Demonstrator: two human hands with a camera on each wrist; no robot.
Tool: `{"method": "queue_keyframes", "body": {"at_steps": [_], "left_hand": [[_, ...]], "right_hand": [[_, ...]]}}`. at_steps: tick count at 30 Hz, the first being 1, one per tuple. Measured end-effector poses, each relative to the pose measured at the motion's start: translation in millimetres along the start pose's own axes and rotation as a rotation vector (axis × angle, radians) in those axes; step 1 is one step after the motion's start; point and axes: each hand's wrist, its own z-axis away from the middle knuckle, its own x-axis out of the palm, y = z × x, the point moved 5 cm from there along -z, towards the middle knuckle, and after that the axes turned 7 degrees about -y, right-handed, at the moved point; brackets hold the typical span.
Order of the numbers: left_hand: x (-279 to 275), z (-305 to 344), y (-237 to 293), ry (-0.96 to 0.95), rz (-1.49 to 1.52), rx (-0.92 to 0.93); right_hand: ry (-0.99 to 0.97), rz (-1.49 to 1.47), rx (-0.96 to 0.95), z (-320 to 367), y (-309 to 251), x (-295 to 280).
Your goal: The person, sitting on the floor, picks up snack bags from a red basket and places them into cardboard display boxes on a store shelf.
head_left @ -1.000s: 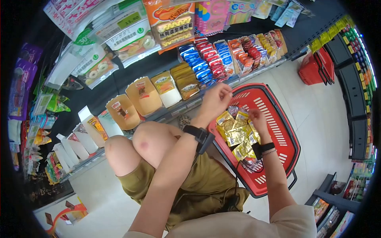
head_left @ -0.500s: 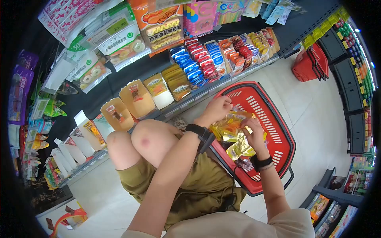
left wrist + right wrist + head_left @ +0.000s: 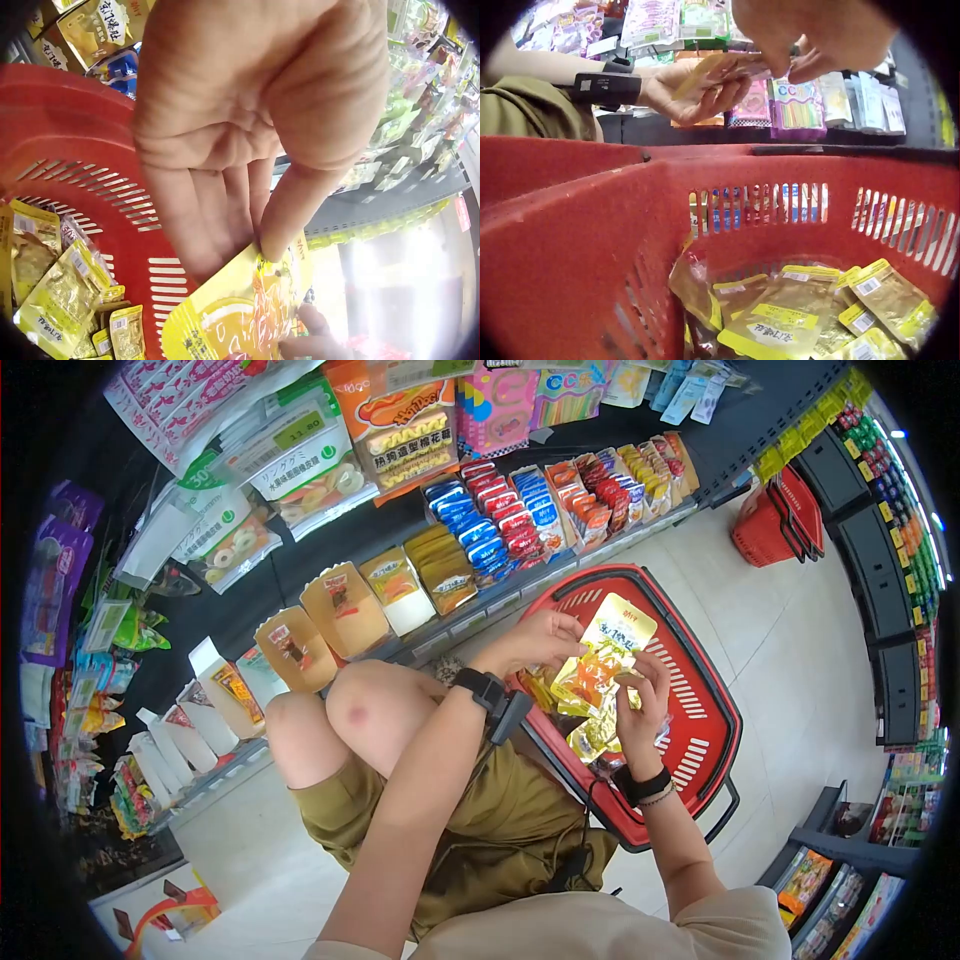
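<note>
A yellow-and-gold snack packet is held between both hands above the red shopping basket. My left hand grips one edge of it, the thumb lying over its printed face. At its other end, my right hand pinches the packet between thumb and fingers, as the right wrist view shows from the side. Several similar gold packets lie loosely heaped at the bottom of the basket, partly covered by the hands in the head view.
A low shelf of snack boxes runs beside the basket, with blue packets and half-filled cartons. Large candy bags hang above. A second red basket stands on the floor farther right. The person's knees are close left.
Earlier both hands hovered over the basket. The right hand then handled gold packets inside it, and now one packet is lifted, with the left hand also gripping it.
</note>
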Motion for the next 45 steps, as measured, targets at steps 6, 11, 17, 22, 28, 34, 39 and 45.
{"method": "queue_keyframes", "body": {"at_steps": [6, 11, 17, 22, 28, 34, 39, 45], "left_hand": [[-5, 1, 0, 0.081, -0.072, 0.065], [-1, 5, 9, 0.085, 0.003, 0.092], [-34, -4, -6, 0.318, 0.043, 0.334], [-49, 12, 1, 0.519, 0.154, 0.229], [-51, 8, -7, 0.556, 0.197, 0.269], [-58, 0, -15, 0.571, 0.132, 0.310], [-51, 0, -7, 0.506, 0.134, 0.260], [-45, 2, -5, 0.502, 0.114, 0.224]], "right_hand": [[0.116, -0.221, 0.245, -3, 13, 6], [0.050, -0.778, 0.515, -4, 15, 34], [-0.067, -0.621, 0.580, -9, 77, 52], [-0.316, -0.171, 0.602, 9, 151, 86], [-0.576, 0.355, 0.529, 34, 129, 127], [-0.475, 0.025, 0.638, 36, 129, 110], [-0.277, -0.741, 0.862, 44, 138, 65], [-0.178, -1.320, 0.908, 26, 95, 54]]}}
